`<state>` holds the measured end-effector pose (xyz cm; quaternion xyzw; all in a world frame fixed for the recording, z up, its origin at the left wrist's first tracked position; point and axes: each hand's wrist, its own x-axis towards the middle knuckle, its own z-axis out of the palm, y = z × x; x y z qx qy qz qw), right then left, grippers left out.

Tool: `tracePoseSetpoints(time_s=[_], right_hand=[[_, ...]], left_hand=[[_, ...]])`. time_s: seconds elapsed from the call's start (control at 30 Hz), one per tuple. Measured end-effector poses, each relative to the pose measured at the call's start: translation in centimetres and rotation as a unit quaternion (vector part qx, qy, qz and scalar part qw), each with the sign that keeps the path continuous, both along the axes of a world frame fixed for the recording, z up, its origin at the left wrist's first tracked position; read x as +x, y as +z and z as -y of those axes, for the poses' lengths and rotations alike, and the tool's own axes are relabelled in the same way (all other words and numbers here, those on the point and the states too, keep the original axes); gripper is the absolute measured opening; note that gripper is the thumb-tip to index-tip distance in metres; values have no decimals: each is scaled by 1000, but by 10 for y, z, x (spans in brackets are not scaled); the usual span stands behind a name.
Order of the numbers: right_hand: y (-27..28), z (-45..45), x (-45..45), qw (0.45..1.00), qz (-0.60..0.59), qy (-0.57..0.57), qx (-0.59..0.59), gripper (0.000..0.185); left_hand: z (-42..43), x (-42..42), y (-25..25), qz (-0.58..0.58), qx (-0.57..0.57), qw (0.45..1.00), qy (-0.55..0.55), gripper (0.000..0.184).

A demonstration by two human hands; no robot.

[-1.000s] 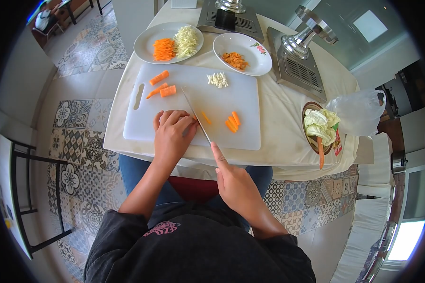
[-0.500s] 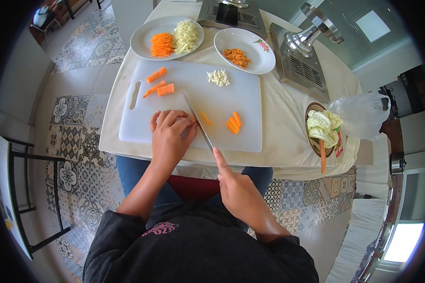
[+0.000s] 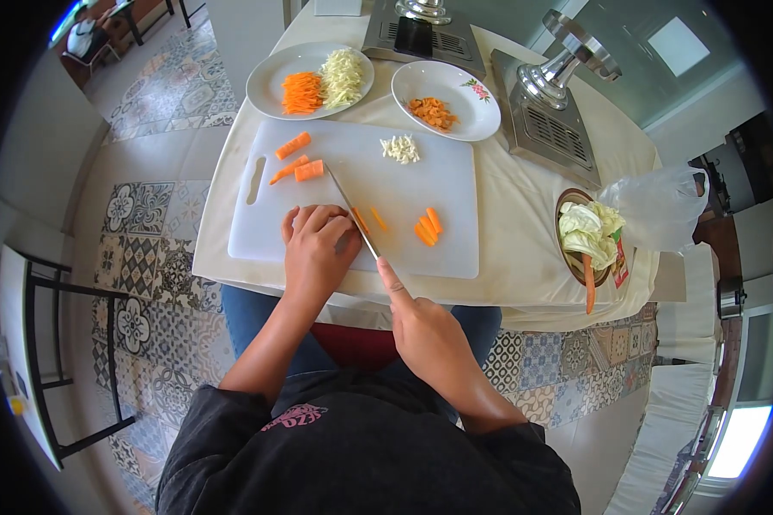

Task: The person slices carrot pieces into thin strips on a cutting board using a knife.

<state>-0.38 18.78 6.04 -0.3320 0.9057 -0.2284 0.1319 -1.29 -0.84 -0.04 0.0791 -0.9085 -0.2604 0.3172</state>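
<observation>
My right hand (image 3: 425, 330) is closed round the handle of a knife (image 3: 349, 206), index finger stretched along its back. The blade slants across the white cutting board (image 3: 318, 266) beside the fingertips of my left hand (image 3: 318, 245). Those fingers are curled down and press a carrot piece, mostly hidden beneath them, onto the board. A thin carrot slice (image 3: 361, 221) lies against the blade's right side, with another thin strip (image 3: 379, 220) beside it. Farther right are several carrot sticks (image 3: 428, 227). Carrot chunks (image 3: 309, 170) lie at the upper left, and chopped white bits (image 3: 400, 149) at the upper right.
Behind the board stand a plate (image 3: 266, 96) of shredded carrot and cabbage and a flowered bowl (image 3: 451, 77) with orange pieces. Stoves (image 3: 545, 129) stand farther back. At right are a bowl (image 3: 563, 249) with cabbage and carrot and a plastic bag (image 3: 657, 206). A person sits far left.
The knife has shifted left relative to the board, and a carrot slice now shows at the right side of its blade. My left hand stays on the carrot piece. The view has shifted slightly.
</observation>
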Motion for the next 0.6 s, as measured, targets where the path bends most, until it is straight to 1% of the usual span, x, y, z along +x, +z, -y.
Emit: tracePoseSetpoints(time_s=[0.33,0.43,0.53,0.6], right_hand=[[10,-18,-6,999,-10,-29,-23,60],[7,-19,-9,998,0,-32,-56,60],[5,-19,-11,994,50,-46,-81,59],[3,-19,-12,987,79,-56,-129,59]], left_hand=[[-1,-1,-2,-8,-16,1000,5,12],[-2,-1,0,-6,-29,1000,2,13],[-7,-2,3,0,-24,1000,0,14],[-10,-3,4,8,-8,1000,-3,15]])
